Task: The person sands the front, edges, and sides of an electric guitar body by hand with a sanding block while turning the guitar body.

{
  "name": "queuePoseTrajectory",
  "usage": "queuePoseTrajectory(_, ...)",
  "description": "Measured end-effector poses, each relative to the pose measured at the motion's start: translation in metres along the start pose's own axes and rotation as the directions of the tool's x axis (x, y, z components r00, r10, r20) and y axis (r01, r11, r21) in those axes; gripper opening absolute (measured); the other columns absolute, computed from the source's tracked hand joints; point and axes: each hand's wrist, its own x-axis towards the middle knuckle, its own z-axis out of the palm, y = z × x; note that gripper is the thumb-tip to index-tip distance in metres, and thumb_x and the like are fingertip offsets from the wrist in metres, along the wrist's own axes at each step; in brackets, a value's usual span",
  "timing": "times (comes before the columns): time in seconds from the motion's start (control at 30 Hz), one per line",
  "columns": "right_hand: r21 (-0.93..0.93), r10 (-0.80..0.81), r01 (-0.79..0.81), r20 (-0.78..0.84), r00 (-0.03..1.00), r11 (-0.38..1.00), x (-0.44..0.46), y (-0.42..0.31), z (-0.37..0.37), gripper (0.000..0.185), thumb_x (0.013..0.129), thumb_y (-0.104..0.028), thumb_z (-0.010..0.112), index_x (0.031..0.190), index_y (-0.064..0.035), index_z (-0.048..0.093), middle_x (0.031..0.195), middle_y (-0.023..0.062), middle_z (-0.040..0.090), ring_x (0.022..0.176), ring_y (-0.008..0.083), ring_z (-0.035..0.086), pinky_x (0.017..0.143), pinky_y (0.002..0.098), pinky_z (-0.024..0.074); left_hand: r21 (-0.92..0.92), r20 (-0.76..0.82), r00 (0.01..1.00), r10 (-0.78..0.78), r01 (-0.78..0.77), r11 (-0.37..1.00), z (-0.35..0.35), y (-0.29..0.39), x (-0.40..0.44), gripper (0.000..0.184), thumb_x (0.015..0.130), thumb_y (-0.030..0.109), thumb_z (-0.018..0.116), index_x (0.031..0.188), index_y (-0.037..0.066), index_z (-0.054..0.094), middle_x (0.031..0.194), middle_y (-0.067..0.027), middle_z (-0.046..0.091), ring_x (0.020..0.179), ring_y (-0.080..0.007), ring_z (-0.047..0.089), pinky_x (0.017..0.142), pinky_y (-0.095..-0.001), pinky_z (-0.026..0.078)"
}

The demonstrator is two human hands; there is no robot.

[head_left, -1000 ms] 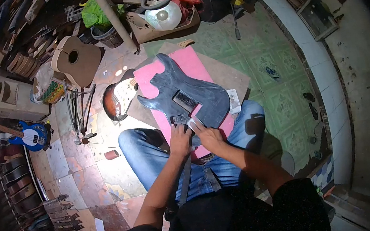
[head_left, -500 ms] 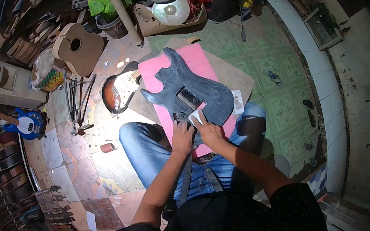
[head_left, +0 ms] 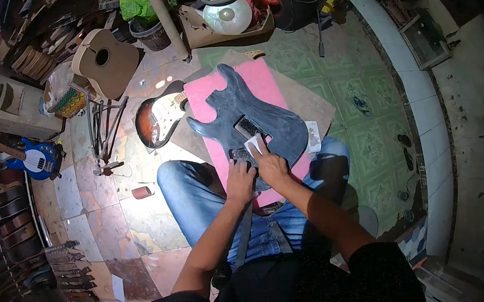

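Looks forward and steeply down from the person's head, over the black shirt at the bottom edge and out past the forearms. Hangs near enough to show the left hand, right hand and guitar body plainly around the middle. Spreads very wide, curving toward dark corners, reaching the blue guitar at left, cardboard box at top and white tiles at right.

Harsh glare whitens floor tiles left of the guitar body; far around it, fisheye edges bend and blacken.
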Motion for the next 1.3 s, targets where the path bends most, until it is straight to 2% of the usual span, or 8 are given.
queuePoseTrajectory(0.47,0.053,-0.004,0.001,0.056,0.998,0.999,-0.003,0.005,-0.003,0.067,0.085,-0.004,0.057,0.151,-0.0103,0.047,0.164,0.0278,0.025,0.084,0.0416,0.073,0.072,0.0485,0.0607,0.094,-0.054,0.998,0.039,-0.033,0.995,0.01,-0.005,0.001,0.041,0.071,0.021,0.078,0.109,0.01,0.065,0.112,-0.0179,0.056,0.121,-0.0379,0.053,0.119,-0.0584,0.028)
queuePoseTrajectory(0.63,0.05,-0.007,0.004,0.073,0.997,0.999,-0.002,0.007,0.015,0.061,0.085,-0.004,0.054,0.146,-0.0099,0.053,0.148,0.0231,0.051,0.079,0.0394,0.073,0.066,0.0508,0.0585,-0.003,0.005,1.0,-0.007,0.007,1.0,-0.002,0.001,0.002,0.036,0.073,0.017,0.076,0.107,0.01,0.065,0.107,-0.016,0.055,0.117,-0.0375,0.054,0.119,-0.0586,0.029)
queuePoseTrajectory(0.8,0.15,-0.131,0.127,0.012,0.991,0.98,-0.065,0.052,0.015,0.061,0.086,-0.002,0.05,0.146,-0.0124,0.053,0.15,0.0168,0.052,0.076,0.0402,0.072,0.066,0.0514,0.058,0.019,-0.015,1.0,0.019,-0.019,1.0,0.008,-0.009,0.003,0.045,0.068,0.022,0.082,0.107,0.01,0.065,0.109,-0.0173,0.055,0.119,-0.0384,0.053,0.119,-0.0589,0.029)
queuePoseTrajectory(0.9,-0.107,0.046,-0.027,0.176,0.983,0.994,-0.04,0.083,0.008,0.065,0.085,-0.001,0.05,0.149,-0.0143,0.051,0.156,0.0139,0.045,0.078,0.0388,0.073,0.067,0.0517,0.0586,0.011,0.028,0.999,0.016,-0.016,1.0,0.0,-0.001,0.0,0.048,0.067,0.025,0.084,0.109,0.011,0.065,0.113,-0.0189,0.056,0.123,-0.0394,0.052,0.119,-0.0589,0.028)
queuePoseTrajectory(0.97,0.001,0.109,-0.11,-0.17,0.98,0.994,-0.026,0.09,-0.004,0.067,0.085,-0.002,0.051,0.15,-0.0166,0.049,0.159,0.0134,0.042,0.076,0.0363,0.074,0.065,0.0505,0.0596,0.002,0.042,0.999,0.006,-0.006,1.0,-0.01,0.003,0.003,0.048,0.068,0.026,0.083,0.109,0.011,0.065,0.116,-0.0196,0.056,0.125,-0.04,0.051,0.119,-0.0589,0.028)
queuePoseTrajectory(1.0,0.004,0.11,-0.111,-0.174,0.979,0.994,-0.03,0.083,-0.003,0.067,0.085,-0.002,0.051,0.15,-0.0166,0.049,0.159,0.0134,0.042,0.076,0.0363,0.074,0.065,0.0505,0.0596,-0.003,0.084,0.996,-0.006,0.006,1.0,-0.014,0.005,0.003,0.048,0.069,0.027,0.083,0.11,0.011,0.065,0.118,-0.0202,0.056,0.127,-0.0403,0.05,0.119,-0.059,0.028)
queuePoseTrajectory(1.2,-0.067,-0.059,0.071,0.161,0.985,0.995,-0.062,0.057,-0.003,0.072,0.084,-0.002,0.052,0.153,-0.0207,0.046,0.163,0.0107,0.037,0.076,0.0333,0.074,0.06,0.046,0.0599,0.057,0.102,0.994,0.025,-0.031,0.998,-0.009,0.009,0.002,0.041,0.075,0.021,0.077,0.114,0.011,0.064,0.121,-0.0187,0.056,0.131,-0.0392,0.048,0.12,-0.0597,0.025)
queuePoseTrajectory(1.3,-0.001,0.052,-0.053,-0.161,0.986,0.999,-0.042,0.101,-0.001,0.071,0.084,-0.001,0.052,0.152,-0.0227,0.048,0.16,0.0103,0.042,0.074,0.0312,0.074,0.061,0.0444,0.0603,0.131,0.114,0.991,0.068,-0.083,0.988,-0.002,0.012,-0.004,0.037,0.079,0.015,0.071,0.115,0.01,0.063,0.122,-0.017,0.057,0.132,-0.0369,0.047,0.121,-0.0599,0.023)
